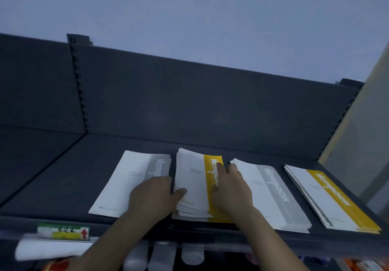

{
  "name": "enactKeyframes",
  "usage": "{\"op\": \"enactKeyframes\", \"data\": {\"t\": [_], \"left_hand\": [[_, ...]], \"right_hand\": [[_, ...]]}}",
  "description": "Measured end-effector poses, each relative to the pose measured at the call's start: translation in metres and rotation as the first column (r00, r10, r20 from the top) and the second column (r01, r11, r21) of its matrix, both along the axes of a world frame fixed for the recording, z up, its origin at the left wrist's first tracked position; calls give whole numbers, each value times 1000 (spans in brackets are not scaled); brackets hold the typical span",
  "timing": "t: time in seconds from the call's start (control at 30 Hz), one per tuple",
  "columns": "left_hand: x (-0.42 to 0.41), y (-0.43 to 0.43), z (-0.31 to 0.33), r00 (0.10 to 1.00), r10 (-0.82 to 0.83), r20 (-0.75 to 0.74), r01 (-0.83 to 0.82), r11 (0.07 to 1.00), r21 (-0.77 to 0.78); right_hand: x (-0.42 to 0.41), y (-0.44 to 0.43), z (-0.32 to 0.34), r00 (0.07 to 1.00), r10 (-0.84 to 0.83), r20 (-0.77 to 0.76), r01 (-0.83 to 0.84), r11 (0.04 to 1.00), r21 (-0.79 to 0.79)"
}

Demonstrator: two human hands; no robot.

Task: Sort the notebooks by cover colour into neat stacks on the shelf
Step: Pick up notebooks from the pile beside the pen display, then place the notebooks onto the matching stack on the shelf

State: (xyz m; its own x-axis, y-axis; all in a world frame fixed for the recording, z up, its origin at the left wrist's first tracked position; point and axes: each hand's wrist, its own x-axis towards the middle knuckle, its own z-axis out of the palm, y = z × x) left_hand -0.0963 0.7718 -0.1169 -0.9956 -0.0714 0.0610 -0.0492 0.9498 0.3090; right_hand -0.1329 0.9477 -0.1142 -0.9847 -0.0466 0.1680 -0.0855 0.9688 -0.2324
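as though squaring its edges, the left hand point(151, 197) and right hand point(231, 188), flat-fingered and slightly apart, pressed either side of the yellow notebook stack point(194, 186) at lower centre, on the shelf point(63, 176) between two grey stacks point(126, 184) point(273, 192).

Matt dark metal shelf point(63, 176) carries smooth paper notebooks point(193, 184) with white, grey and yellow covers.
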Motion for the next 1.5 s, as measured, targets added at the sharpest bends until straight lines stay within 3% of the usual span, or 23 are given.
{"op": "enactKeyframes", "data": {"t": [0.3,0.5,0.83,1.5], "left_hand": [[3,-114,25,962,173,-213,-217,955,-204],[31,-198,36,930,254,-265,-346,845,-408],[96,-364,44,878,414,-242,-479,752,-452],[154,-623,49,801,555,-222,-592,687,-422]], "right_hand": [[-31,-79,21,936,322,-142,-323,946,23],[-25,-185,36,831,542,-120,-534,840,93],[13,-382,42,699,715,-16,-692,681,241],[51,-676,41,586,810,25,-790,564,240]]}}
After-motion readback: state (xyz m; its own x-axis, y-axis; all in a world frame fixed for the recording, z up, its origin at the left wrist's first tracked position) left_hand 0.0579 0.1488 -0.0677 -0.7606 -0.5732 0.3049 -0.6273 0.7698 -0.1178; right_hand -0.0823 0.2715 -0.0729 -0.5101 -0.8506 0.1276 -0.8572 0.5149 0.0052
